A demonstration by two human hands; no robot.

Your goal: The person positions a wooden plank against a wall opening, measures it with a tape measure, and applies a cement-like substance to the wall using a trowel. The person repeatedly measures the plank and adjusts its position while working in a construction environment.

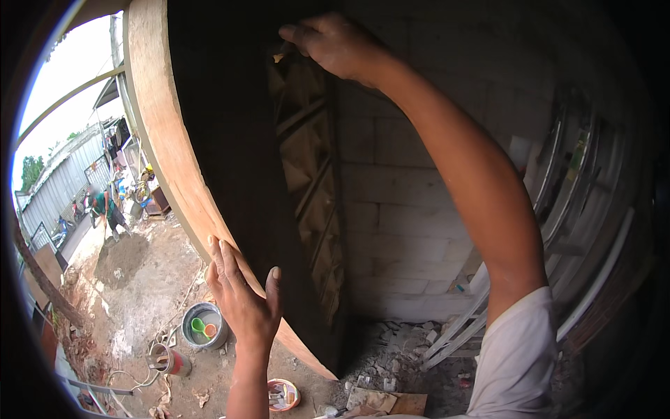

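Note:
A long, light wooden board [183, 157] runs from the top left down to the lower middle, along the edge of a dark, shadowed surface [223, 126]. My left hand [244, 297] lies against the board's lower part, fingers stretched out and thumb apart, holding nothing. High up, my right hand [328, 43] is raised over the dark surface with its fingers closed. A small tan bit [278, 58] shows just under those fingers; shadow hides what they grip, if anything. Below it is a recess with crumpled brown sheeting [307, 185] and slanting bars.
Below left stand a dark bucket [204, 325] with green and orange scoops, a second bucket [169, 360] and an orange-rimmed tub [283, 395]. Metal frames [558, 181] lean by the block wall [405, 209] at right. Rubble lies beneath. Another person [106, 211] bends over outside.

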